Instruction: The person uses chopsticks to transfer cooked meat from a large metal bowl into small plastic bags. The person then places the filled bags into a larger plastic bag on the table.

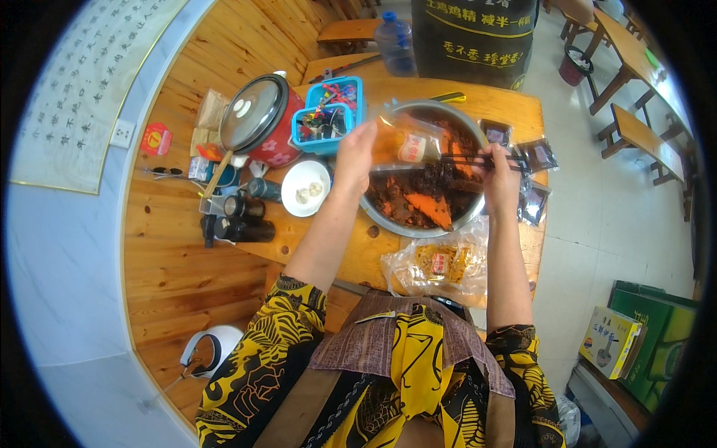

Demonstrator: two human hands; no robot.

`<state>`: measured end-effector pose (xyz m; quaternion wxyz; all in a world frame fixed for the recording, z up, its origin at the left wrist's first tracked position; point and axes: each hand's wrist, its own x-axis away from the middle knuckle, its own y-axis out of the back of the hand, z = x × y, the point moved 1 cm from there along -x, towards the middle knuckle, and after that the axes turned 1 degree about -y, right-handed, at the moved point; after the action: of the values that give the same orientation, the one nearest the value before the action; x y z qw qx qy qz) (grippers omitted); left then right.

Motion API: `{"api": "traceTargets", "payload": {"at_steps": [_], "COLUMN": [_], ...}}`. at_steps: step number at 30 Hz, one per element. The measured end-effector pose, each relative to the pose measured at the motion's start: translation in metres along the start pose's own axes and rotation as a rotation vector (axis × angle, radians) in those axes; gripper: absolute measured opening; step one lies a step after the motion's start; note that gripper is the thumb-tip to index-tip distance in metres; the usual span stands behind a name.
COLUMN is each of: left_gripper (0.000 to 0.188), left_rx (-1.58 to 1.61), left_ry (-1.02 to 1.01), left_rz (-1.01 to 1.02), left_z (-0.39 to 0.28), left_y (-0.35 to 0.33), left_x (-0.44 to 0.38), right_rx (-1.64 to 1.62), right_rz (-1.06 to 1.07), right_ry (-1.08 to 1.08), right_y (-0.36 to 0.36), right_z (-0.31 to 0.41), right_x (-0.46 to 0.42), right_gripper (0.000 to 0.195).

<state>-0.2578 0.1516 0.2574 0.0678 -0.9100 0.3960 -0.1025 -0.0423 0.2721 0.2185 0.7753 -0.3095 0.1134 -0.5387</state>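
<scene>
My left hand [357, 151] grips the left end of a clear plastic pouch [400, 144], which has a label and orange contents. The pouch is over a steel basin [386, 225]. A pair of dark chopsticks [468, 159] is held in my right hand [500, 179], their tips by the pouch's right end, with dark food [436, 175] just below. I cannot tell whether the tips are inside the pouch. Dark reddish-brown sauce [392, 204] fills the basin's lower part, and a flat orange piece [431, 208] lies in it. In front of the basin, a filled pouch [442, 263] rests on a plastic bag [400, 274].
Left of the basin are a white bowl [306, 206] with pale lumps, blue baskets [330, 147] and a red lidded pot [274, 140]. Several dark sealed packets [535, 154] lie along the table's right edge. A water jug [394, 47] stands behind, beside a large dark printed bag [476, 61].
</scene>
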Motion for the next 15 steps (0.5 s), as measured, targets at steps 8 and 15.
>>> {"api": "traceTargets", "payload": {"at_steps": [8, 15], "left_gripper": [0.03, 0.032], "left_rx": [0.038, 0.016], "left_ry": [-0.015, 0.037], "left_rz": [-0.011, -0.017], "left_z": [0.004, -0.005], "left_y": [-0.006, -0.008], "left_x": [-0.003, 0.004], "right_rx": [-0.13, -0.204], "right_rz": [0.064, 0.039], "right_ry": [-0.06, 0.007], "right_y": [-0.008, 0.0], "right_z": [-0.017, -0.009], "right_x": [0.004, 0.004], "right_gripper": [0.017, 0.019]}}
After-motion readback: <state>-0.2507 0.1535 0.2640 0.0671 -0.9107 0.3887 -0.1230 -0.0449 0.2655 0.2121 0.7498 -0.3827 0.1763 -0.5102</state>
